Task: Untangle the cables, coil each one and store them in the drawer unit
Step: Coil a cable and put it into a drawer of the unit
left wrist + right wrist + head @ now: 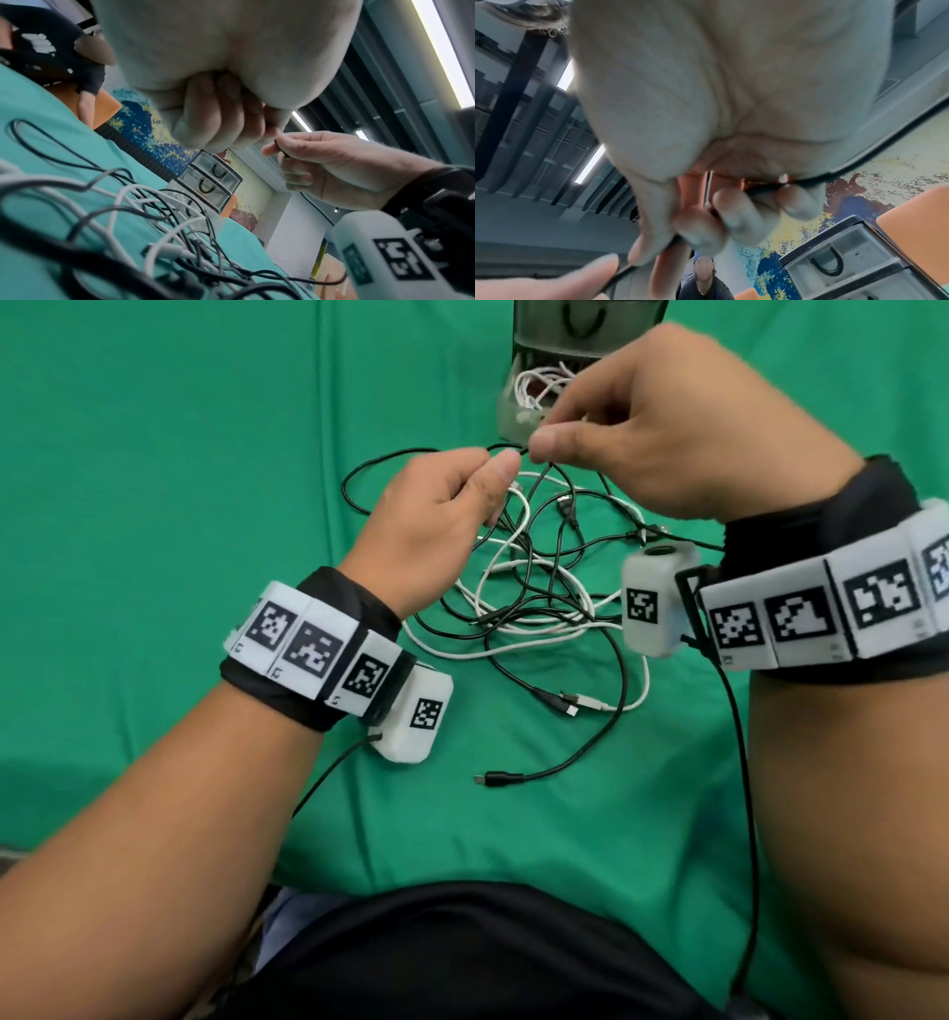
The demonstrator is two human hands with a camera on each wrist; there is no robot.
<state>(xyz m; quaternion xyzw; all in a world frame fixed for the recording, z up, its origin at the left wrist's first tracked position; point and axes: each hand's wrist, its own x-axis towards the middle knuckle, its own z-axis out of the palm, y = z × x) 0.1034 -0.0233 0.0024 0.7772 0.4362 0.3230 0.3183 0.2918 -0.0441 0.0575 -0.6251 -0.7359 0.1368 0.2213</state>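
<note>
While both hands pinch one black cable (521,449) between them, the left hand (436,505) and right hand (637,423) hold it just above the tangle of black and white cables (534,603) on the green surface (154,505). Pulling hard would likely tighten the knots or drag the whole pile along. The drawer unit (585,336) stands beyond, its lowest drawer (508,415) open with a white cable inside; a snagged loop could catch it.
</note>
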